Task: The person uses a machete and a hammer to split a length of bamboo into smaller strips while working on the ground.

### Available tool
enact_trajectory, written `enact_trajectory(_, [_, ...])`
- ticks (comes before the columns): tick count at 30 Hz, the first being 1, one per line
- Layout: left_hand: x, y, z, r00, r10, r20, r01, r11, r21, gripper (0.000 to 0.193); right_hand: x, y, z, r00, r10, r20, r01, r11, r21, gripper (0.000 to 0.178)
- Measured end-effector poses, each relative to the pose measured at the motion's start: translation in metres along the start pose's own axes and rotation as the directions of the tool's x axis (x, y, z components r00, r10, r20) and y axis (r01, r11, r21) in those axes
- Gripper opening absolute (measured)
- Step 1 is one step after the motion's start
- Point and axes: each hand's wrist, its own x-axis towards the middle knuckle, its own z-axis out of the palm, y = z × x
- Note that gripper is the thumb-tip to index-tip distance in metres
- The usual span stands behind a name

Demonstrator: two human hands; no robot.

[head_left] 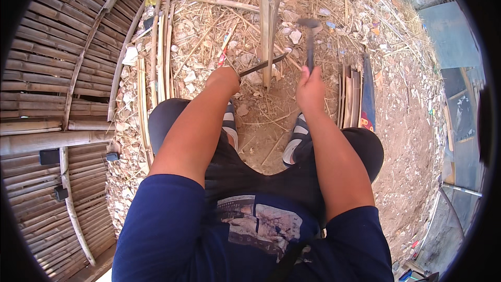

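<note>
Bamboo pole [270,15] stands upright at top centre of frame, planted in the dirt ground [412,125] between the person's feet. Blade [263,65] runs flat from the left hand [224,79] rightward and meets the pole low down, touching it (cannot tell how deep it sits). Left hand fingers are wrapped tight around the blade's handle, fist closed. Right hand [310,87], just right of centre, is closed around the shaft of a hammer [309,36]; hammer points up-frame, its dark head near the pole's right side but apart from it.

Split bamboo strips [156,52] lie in a bundle at upper left, next to a woven bamboo panel [47,73] filling the left edge. Another short stack of strips [350,96] sits at right of centre, beside the right knee. Straw and chips litter the ground around the pole. Striped sandals [297,138] are visible below the hands, mid frame.
</note>
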Motion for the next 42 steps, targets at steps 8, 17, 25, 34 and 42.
enact_trajectory(8, [0.002, -0.005, 0.007, 1.0, 0.002, -0.007, -0.001, 1.0, 0.03, 0.034, 0.016, 0.021, 0.008, 0.958, 0.11, 0.267, -0.045, 0.97, -0.239, 0.049])
enact_trajectory(17, [0.013, 0.008, -0.001, 1.0, -0.002, -0.013, 0.002, 1.0, 0.016, 0.034, 0.029, -0.06, -0.058, 0.959, -0.122, -0.256, 0.179, 0.961, 0.213, 0.044])
enact_trajectory(25, [0.014, 0.021, 0.015, 0.999, -0.032, -0.037, 0.029, 0.998, -0.061, 0.032, 0.017, 0.015, -0.002, 0.981, 0.018, 0.191, 0.033, 0.965, -0.261, 0.037])
enact_trajectory(34, [0.017, 0.015, 0.025, 0.998, -0.025, -0.058, 0.018, 0.993, -0.118, 0.031, 0.024, 0.036, 0.027, 0.987, 0.094, 0.129, -0.072, 0.984, -0.165, 0.05])
enact_trajectory(42, [0.036, 0.003, 0.037, 1.0, 0.004, -0.017, -0.006, 0.992, -0.125, 0.031, 0.016, -0.02, -0.001, 0.989, -0.023, -0.149, 0.027, 0.999, 0.023, 0.042])
